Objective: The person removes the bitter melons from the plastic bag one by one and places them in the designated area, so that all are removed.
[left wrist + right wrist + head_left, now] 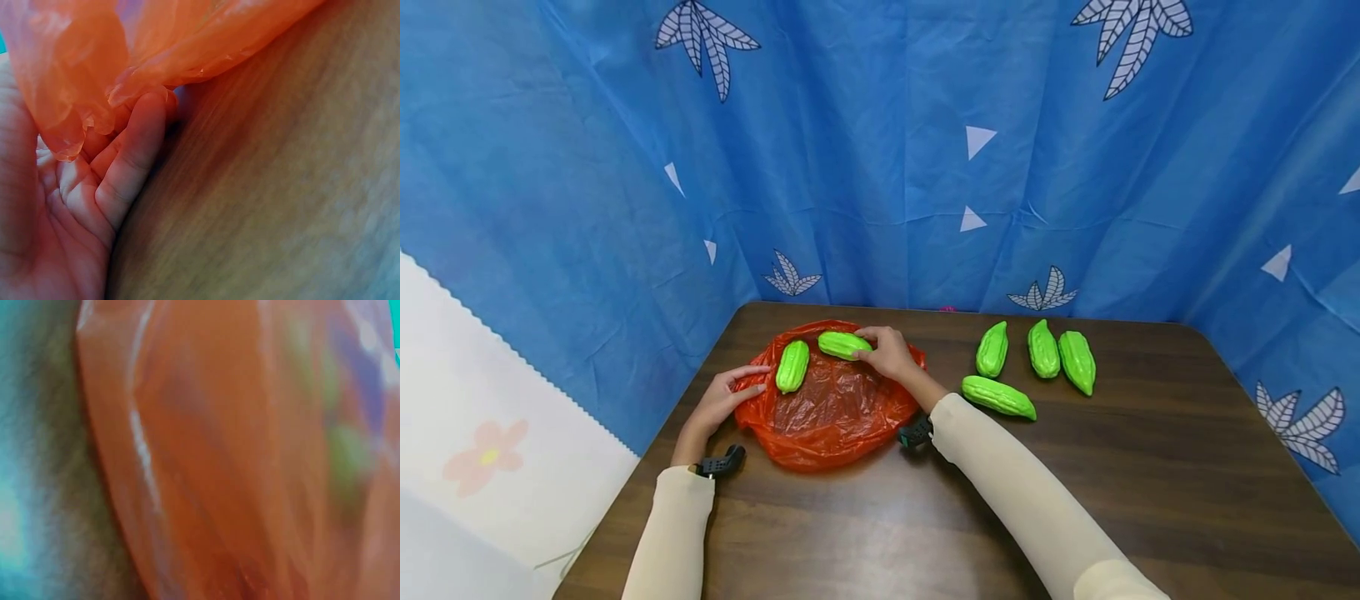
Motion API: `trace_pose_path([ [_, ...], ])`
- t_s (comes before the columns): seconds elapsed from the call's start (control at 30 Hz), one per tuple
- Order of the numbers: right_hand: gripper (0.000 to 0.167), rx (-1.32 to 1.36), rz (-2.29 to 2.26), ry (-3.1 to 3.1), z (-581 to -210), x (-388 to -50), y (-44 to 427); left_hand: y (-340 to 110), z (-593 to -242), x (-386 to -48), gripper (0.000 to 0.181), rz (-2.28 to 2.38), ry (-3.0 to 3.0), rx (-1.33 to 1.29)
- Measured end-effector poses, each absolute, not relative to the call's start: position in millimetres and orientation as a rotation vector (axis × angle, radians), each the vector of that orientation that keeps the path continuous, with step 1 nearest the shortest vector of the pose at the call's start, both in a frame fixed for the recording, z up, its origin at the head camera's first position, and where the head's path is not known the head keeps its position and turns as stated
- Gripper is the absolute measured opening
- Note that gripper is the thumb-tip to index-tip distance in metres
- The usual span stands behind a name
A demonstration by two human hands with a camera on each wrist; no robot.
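Observation:
A thin red plastic bag lies spread on the left of the table, its rim rolled out into a ring. Inside it, a bright green, ridged bitter melon rests near the left side. My right hand grips the end of a second bitter melon toward the bag's back. At the bag's left rim is my left hand, thumb and fingers apart and fairly straight; its fingers touch the film in the left wrist view. Red film fills most of the right wrist view, hiding that hand, with blurred green shapes behind it.
Right of the bag, a bitter melon lies crosswise near my right sleeve. Behind it are three more: one bitter melon, another bitter melon and a third bitter melon. A blue curtain hangs behind the brown table.

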State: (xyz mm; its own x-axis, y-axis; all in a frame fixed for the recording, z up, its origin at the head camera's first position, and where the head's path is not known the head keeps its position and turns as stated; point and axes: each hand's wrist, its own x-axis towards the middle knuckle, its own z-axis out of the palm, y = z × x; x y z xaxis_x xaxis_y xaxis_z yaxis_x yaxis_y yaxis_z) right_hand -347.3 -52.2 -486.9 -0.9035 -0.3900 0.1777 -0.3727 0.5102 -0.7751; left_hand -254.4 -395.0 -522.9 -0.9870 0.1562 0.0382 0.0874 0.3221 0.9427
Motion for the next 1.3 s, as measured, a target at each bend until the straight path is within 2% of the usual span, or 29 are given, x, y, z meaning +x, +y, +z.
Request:
trace_pose_path([
  [0.73,0.043,-0.765,-1.477,2.675,-473.0,-328.4,-40.1,-395.3,-522.0,-253.3,0.047,1.794,2.516,0.259],
  [0.97,0.043,-0.778,-1.518,2.637,-469.6,-319.3,-33.4,-382.2,-492.9,-241.2,0.046,1.778,2.489,0.262],
  [1.3,0.042,-0.826,-1.579,2.573,-467.6,-309.5,-24.9,-380.7,-490.0,-238.1,0.047,1.771,2.476,0.248],
])
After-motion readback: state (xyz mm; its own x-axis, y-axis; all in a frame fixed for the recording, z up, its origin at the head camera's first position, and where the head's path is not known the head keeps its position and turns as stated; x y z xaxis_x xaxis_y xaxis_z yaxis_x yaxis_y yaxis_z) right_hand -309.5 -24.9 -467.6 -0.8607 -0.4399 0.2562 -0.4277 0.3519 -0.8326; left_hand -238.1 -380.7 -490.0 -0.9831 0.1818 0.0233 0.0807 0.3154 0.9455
